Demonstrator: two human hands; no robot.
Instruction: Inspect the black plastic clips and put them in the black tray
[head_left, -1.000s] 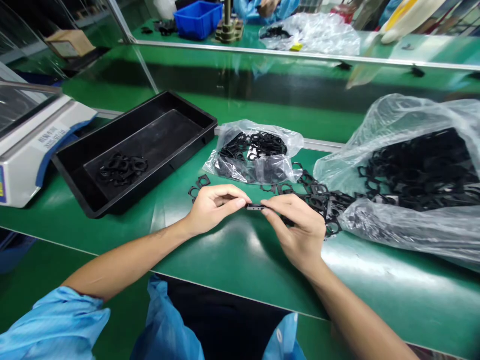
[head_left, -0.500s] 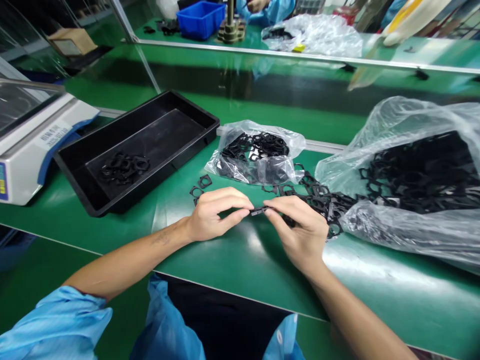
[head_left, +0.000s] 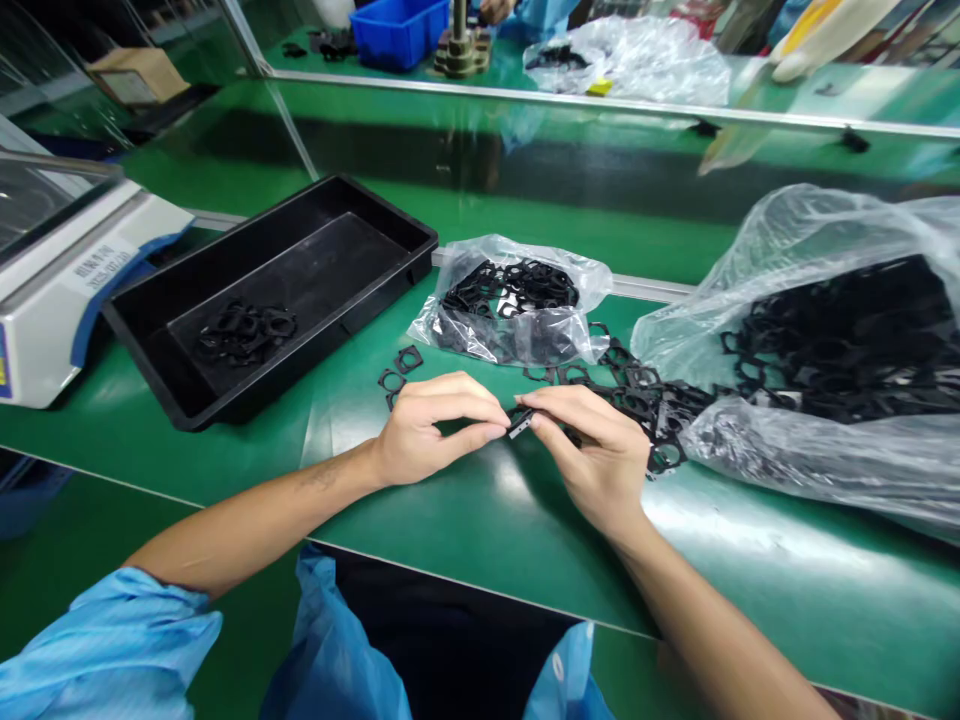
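Observation:
Between my fingertips is a small black plastic part (head_left: 519,424), seen nearly edge-on above the green table. My left hand (head_left: 439,428) pinches its left end between thumb and fingers. The other end is pinched by my right hand (head_left: 596,440). Just beyond and to the right lies a loose heap of black square frames with round holes (head_left: 637,395). Several more such frames (head_left: 391,380) lie by the back of my left hand. A small clear bag (head_left: 510,300) full of the same frames sits behind my hands.
A black tray (head_left: 360,300) with a small pile of frames stands at left, beside a white scale (head_left: 82,270). At right a large clear bag (head_left: 787,450) spills frames. Behind the rail are a blue bin (head_left: 401,35) and another person's sleeve (head_left: 544,18).
The part between my fingers has turned, so its narrow, lighter edge shows more and slants up to the right. My hands have stayed almost in place.

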